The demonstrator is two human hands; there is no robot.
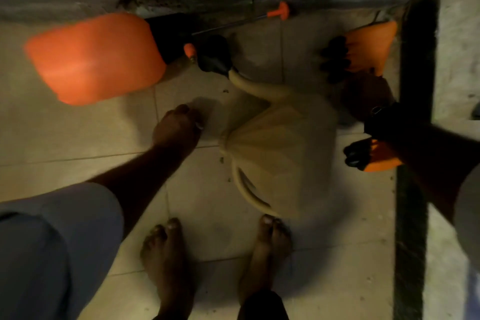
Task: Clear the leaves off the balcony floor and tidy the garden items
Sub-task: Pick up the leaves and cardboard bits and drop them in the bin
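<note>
Two hands: left hand (178, 125) hangs loose, holding nothing; right hand (368, 97) blurred, grip unclear, beside orange glove (368, 47). Watering can (280, 153) on floor (78, 138) between, spout toward wall, nearer left.

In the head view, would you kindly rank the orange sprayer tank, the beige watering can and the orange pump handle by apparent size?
1. Beige watering can and orange sprayer tank: too alike to rank.
2. Orange pump handle, smallest by far.
</note>
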